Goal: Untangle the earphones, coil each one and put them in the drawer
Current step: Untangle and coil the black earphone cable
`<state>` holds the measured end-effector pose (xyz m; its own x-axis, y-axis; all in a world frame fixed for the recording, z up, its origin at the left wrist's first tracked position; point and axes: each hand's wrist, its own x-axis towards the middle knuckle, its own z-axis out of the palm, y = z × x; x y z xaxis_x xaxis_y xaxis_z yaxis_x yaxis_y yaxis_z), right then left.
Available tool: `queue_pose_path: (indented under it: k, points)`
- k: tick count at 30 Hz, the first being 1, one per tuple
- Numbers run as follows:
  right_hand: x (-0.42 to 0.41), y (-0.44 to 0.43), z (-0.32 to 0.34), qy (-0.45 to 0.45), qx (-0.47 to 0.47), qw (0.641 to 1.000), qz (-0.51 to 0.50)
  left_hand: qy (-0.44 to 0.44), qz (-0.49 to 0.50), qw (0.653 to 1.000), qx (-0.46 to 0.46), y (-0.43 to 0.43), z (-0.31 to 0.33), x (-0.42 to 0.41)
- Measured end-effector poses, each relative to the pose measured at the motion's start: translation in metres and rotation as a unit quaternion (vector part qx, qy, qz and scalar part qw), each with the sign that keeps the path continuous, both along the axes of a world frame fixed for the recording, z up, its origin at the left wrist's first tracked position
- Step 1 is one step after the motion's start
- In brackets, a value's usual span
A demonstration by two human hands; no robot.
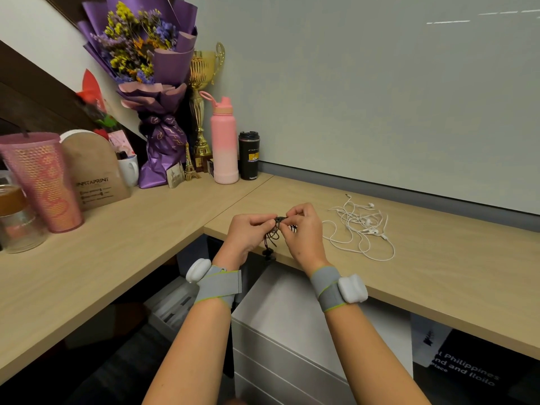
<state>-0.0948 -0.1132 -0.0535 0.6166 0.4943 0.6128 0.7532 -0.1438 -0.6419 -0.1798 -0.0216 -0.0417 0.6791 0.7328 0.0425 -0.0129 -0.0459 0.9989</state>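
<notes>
A black earphone point(272, 235) hangs in small loops between my two hands, just above the desk's front edge, with its earbuds dangling below. My left hand point(248, 235) pinches the cable from the left, and my right hand point(304, 229) pinches it from the right near the top. Loose white earphones point(361, 226) lie in a tangled heap on the wooden desk point(438, 258), to the right of my right hand. A white drawer cabinet point(280, 340) stands under the desk below my wrists, with its drawers closed.
At the back left corner stand a pink bottle point(224, 141), a black tumbler point(249, 155), a gold trophy point(201, 112) and a purple bouquet point(146, 83). A pink cup point(41, 182), a jar point(17, 217) and a brown bag point(93, 173) sit at far left.
</notes>
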Motion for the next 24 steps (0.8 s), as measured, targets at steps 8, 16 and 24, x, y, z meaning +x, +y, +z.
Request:
queue_pose_path:
  k: [8, 16, 24]
  points:
    - [0.002, -0.003, 0.006, 0.105, 0.031, 0.994, 0.023, -0.046, -0.024, 0.997, -0.048, -0.001, 0.002, -0.002]
    - [0.001, -0.005, 0.003, 0.025, 0.025, 0.997, 0.069, -0.077, 0.009, 0.992, -0.101, 0.001, 0.010, -0.001]
    - [-0.006, -0.001, 0.005, 0.080, 0.127, 0.987, 0.052, -0.071, -0.030, 0.991, -0.113, 0.003, 0.014, -0.003]
